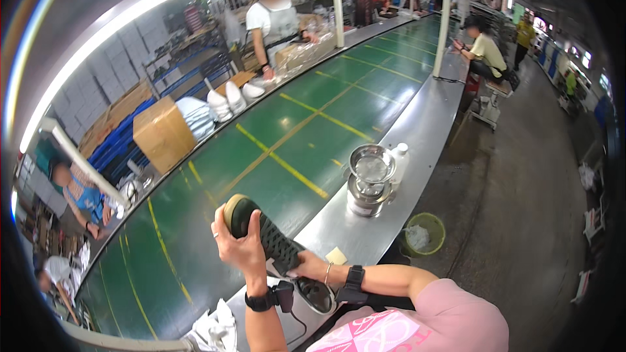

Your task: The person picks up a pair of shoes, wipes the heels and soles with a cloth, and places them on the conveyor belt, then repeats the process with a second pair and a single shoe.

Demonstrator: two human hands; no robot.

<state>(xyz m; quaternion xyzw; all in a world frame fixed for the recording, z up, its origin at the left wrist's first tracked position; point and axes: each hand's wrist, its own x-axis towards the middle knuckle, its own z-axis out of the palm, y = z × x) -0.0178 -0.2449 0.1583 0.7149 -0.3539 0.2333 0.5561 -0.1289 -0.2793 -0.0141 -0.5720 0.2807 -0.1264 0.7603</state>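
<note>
Both hands are shown closed on a dark green knit shoe with a tan rubber sole, which is held in the air, sole upward and toe away, above the near edge of the grey metal bench. The left hand is wrapped over the forefoot, while the right hand is clamped at the heel and collar. A stack of round metal tins with a shallow dish on top stands on the bench just beyond the shoe, with a white plastic bottle beside it. A small yellow pad lies close to the right hand. The green conveyor belt with yellow lines runs along the left. A risk is judged from the tilted hold: should either grip slacken, the shoe could drop onto the bench edge or the floor. A wide turn of the toe could strike the tins and spill their contents. A green waste bucket stands on the floor below.
</note>
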